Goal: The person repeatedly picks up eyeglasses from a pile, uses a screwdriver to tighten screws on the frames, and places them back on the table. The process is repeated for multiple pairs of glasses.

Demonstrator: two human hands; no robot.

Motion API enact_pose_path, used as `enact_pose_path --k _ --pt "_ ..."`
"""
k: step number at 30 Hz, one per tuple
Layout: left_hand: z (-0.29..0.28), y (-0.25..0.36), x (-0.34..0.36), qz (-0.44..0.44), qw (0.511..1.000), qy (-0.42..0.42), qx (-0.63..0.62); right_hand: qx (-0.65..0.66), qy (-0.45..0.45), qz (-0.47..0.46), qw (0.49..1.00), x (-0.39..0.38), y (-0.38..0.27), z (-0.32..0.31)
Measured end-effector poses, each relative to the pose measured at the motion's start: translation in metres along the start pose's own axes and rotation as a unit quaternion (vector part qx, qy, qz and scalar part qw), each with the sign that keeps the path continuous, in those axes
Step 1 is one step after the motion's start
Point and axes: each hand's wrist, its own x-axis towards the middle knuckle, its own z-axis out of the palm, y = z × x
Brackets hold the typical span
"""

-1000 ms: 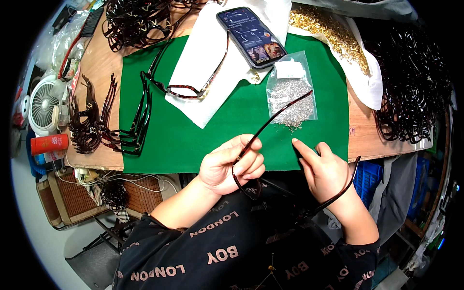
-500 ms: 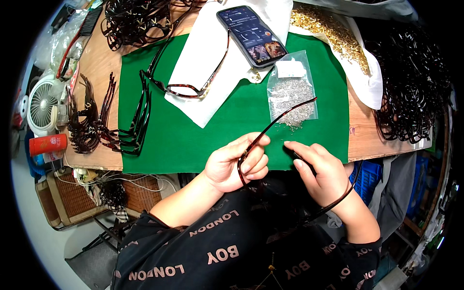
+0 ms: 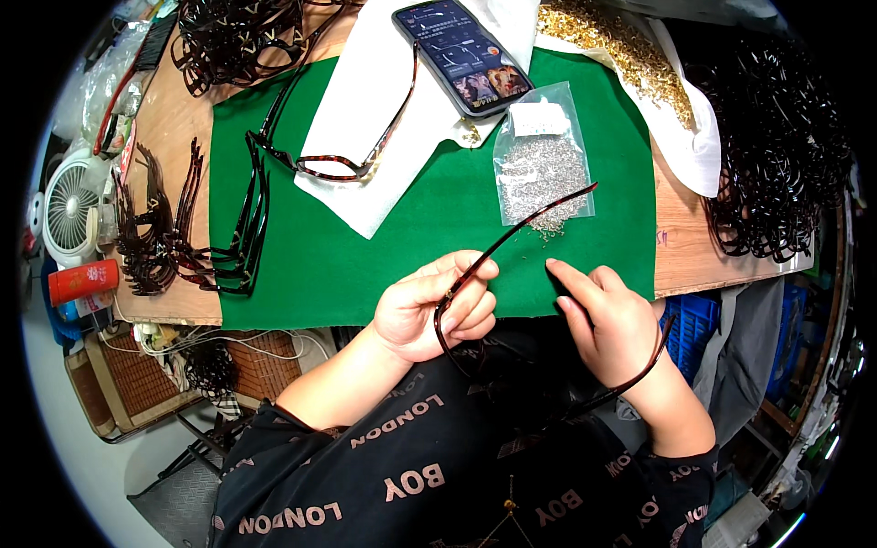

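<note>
My left hand (image 3: 437,306) is closed around a dark tortoiseshell glasses frame (image 3: 512,234), one temple of which points up and right past my fingers. The other temple (image 3: 630,384) runs by my right wrist; the front of the frame is lost against the dark shirt. My right hand (image 3: 607,324) hovers at the mat's front edge, index finger and thumb reaching forward, the other fingers curled. A sliver of something dark shows between thumb and index finger, too hidden to name. Just beyond the fingertip, tiny silver screws (image 3: 546,230) spill from a clear plastic bag (image 3: 539,169).
The green mat (image 3: 411,224) bears a white cloth (image 3: 352,196) with a phone (image 3: 463,57) and another glasses frame (image 3: 331,168). Gold-coloured small parts (image 3: 621,59) lie in a white bag at the back right. Dark frames (image 3: 767,155) are heaped right; temples (image 3: 247,237) lie left.
The whole view has shifted slightly, so the table things sit further left. My right index finger has straightened a little toward the screws; my left hand keeps its hold on the frame.
</note>
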Motion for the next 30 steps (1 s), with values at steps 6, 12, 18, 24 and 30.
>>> enact_pose_path --k 6,12,18,24,30 --pt "-0.001 0.0 -0.001 -0.005 1.0 -0.013 -0.002 -0.08 -0.025 0.008 0.996 0.004 -0.005 -0.004" --pt "-0.002 -0.001 -0.002 0.0 1.0 -0.015 0.004 0.003 -0.013 0.006 1.0 0.005 0.002 -0.006" --pt "-0.002 -0.001 -0.002 0.0 1.0 -0.016 0.002 -0.052 -0.021 -0.009 0.998 0.005 -0.001 -0.004" --pt "-0.002 -0.001 -0.002 -0.004 1.0 -0.019 -0.003 -0.092 0.003 -0.012 0.996 0.004 -0.002 0.0" --pt "0.002 0.0 -0.002 -0.005 1.0 0.014 -0.012 0.175 0.047 -0.076 0.98 0.009 0.0 0.006"
